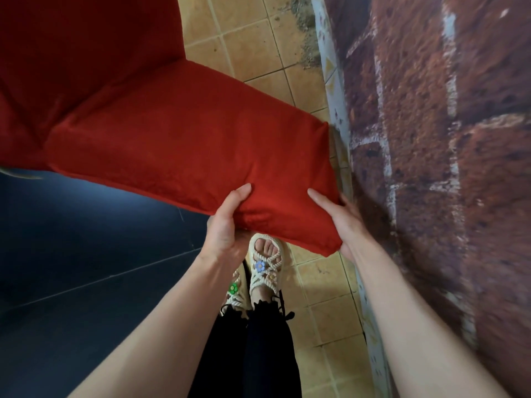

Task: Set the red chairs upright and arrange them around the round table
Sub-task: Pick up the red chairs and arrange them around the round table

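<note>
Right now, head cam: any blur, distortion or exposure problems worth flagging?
Head view: the brick wall at right is smeared by motion blur, while the red chair and tan tiles are fairly sharp. Head view: the wide-angle lens bows the base strip along the wall. Head view: the dark floor at left is underexposed, with little detail. No glare.

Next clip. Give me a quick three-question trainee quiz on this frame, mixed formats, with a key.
1. True or false: the left hand and the right hand both grip the red chair.
2. What stands to the person's right? A) brick wall B) round table C) window
3. Fill in: the feet on the tiled floor wear rope ___.
Key: 1 true; 2 A; 3 sandals.
</note>
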Demonstrator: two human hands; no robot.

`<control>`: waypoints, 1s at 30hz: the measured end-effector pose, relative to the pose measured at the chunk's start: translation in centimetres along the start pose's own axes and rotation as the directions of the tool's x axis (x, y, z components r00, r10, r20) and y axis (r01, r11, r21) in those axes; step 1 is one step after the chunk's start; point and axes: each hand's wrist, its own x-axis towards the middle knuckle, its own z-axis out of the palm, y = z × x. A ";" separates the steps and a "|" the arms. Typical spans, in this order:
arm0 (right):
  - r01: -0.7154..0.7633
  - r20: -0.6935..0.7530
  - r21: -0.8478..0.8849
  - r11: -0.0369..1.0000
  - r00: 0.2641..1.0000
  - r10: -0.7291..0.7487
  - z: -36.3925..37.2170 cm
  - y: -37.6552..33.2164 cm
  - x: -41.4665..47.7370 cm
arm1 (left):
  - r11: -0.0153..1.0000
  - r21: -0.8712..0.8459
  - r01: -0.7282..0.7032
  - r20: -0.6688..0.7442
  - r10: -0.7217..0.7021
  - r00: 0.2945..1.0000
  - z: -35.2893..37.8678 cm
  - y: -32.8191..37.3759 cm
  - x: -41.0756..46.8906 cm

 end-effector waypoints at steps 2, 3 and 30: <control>-0.013 -0.004 -0.005 1.000 1.000 0.013 0.3 0.1 -0.5 | 1.000 0.023 0.000 -0.018 0.000 1.000 -0.1 0.4 -0.5; -0.019 -0.002 -0.005 1.000 1.000 0.019 0.4 0.2 -0.8 | 0.999 0.032 -0.002 -0.028 0.003 1.000 -0.2 0.5 -0.7; -0.122 0.061 0.014 0.992 0.991 0.121 0.5 4.9 -0.1 | 0.993 0.114 0.032 0.019 -0.034 0.999 -4.4 -1.3 -1.3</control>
